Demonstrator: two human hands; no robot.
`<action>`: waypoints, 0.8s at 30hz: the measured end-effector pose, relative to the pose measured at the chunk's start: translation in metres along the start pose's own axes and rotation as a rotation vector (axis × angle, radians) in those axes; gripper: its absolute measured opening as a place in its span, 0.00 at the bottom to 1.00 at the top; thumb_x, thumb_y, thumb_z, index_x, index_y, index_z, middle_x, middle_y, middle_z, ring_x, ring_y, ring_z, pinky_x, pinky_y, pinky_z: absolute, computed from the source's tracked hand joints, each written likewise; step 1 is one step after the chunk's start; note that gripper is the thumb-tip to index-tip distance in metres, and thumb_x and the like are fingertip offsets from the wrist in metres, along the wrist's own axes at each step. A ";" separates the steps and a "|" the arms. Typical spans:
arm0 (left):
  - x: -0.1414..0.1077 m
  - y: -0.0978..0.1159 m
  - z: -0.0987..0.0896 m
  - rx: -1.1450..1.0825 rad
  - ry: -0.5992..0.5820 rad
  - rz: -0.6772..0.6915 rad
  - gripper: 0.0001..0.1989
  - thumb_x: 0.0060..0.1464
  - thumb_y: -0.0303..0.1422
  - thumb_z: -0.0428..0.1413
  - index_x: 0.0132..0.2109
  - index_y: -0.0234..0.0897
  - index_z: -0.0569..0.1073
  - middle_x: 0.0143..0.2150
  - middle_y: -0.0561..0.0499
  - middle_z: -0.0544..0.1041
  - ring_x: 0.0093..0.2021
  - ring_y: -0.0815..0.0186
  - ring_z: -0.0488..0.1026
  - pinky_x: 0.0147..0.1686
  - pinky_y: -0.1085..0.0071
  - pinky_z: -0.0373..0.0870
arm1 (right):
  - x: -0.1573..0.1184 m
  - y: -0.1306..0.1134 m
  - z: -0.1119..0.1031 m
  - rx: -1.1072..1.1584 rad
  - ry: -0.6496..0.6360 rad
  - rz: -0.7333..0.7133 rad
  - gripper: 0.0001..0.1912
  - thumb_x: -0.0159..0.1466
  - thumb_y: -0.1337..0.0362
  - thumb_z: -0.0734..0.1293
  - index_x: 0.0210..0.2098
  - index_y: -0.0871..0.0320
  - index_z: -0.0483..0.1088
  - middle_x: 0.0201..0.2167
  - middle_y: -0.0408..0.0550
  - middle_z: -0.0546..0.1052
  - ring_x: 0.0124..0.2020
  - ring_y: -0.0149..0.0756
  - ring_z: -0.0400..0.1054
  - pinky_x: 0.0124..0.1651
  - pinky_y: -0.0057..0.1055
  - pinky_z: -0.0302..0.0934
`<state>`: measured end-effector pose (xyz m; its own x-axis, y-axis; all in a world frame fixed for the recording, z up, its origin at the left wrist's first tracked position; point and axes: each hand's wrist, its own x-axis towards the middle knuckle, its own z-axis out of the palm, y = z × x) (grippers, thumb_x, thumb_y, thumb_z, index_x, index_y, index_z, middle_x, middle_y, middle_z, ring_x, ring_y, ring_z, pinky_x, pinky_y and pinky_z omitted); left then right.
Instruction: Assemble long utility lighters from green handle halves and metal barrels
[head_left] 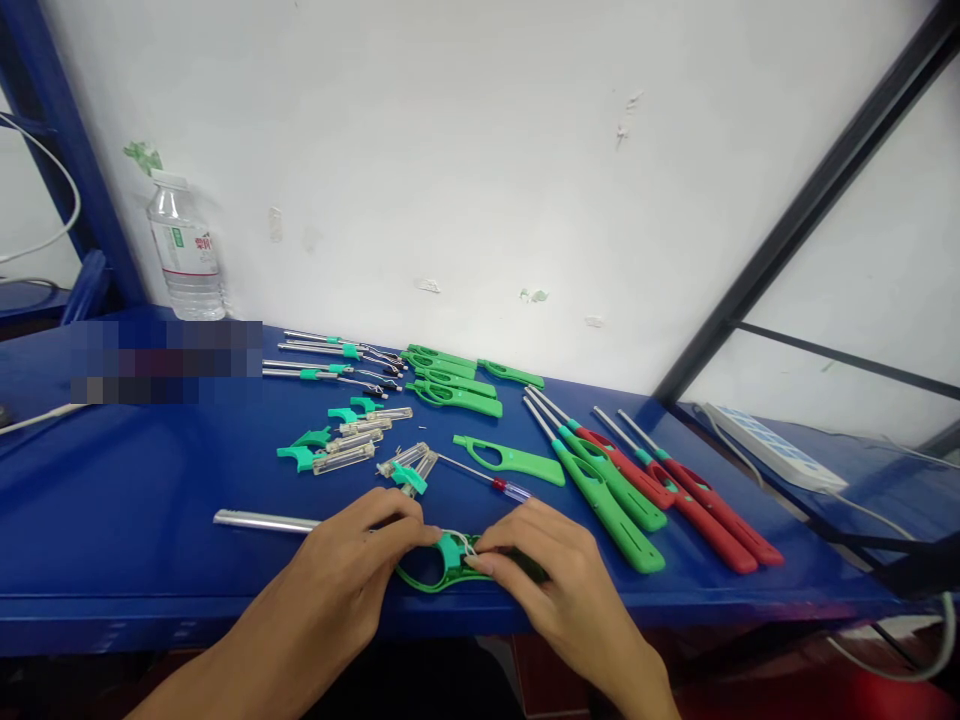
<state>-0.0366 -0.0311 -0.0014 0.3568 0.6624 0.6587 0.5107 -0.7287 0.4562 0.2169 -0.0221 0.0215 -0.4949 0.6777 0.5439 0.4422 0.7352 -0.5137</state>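
Near the table's front edge lies an opened green lighter handle shell (439, 583), with a turquoise trigger (451, 553) in its loop. My left hand (367, 560) is closed on the shell's left part, its fingertips beside the trigger. A silver tube (262, 521) sticks out leftward from behind that hand. My right hand (555, 560) pinches at a thin whitish wire (466, 543) over the shell; its fingers hide the handle's right part. Just beyond the hands lie a screwdriver (514, 489), clear fuel tanks (405, 459) and another turquoise trigger (409, 478).
Assembled green lighters (611, 510) and red lighters (705, 510) lie to the right. Farther back are several green half shells (454, 395), metal tubes with wires (307, 367) and more tanks (343, 459). A water bottle (186, 250) stands by the wall; a power strip (776, 447) lies right.
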 end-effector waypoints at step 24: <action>0.004 0.002 -0.002 0.079 0.008 0.050 0.22 0.71 0.16 0.44 0.50 0.44 0.78 0.45 0.53 0.79 0.40 0.70 0.81 0.39 0.76 0.73 | 0.002 0.000 0.000 -0.022 -0.001 -0.057 0.10 0.76 0.60 0.73 0.39 0.56 0.82 0.35 0.42 0.83 0.36 0.34 0.75 0.45 0.32 0.63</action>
<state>-0.0358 -0.0300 0.0031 0.3774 0.6241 0.6841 0.5524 -0.7447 0.3746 0.2163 -0.0211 0.0226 -0.5206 0.6350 0.5708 0.4301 0.7725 -0.4672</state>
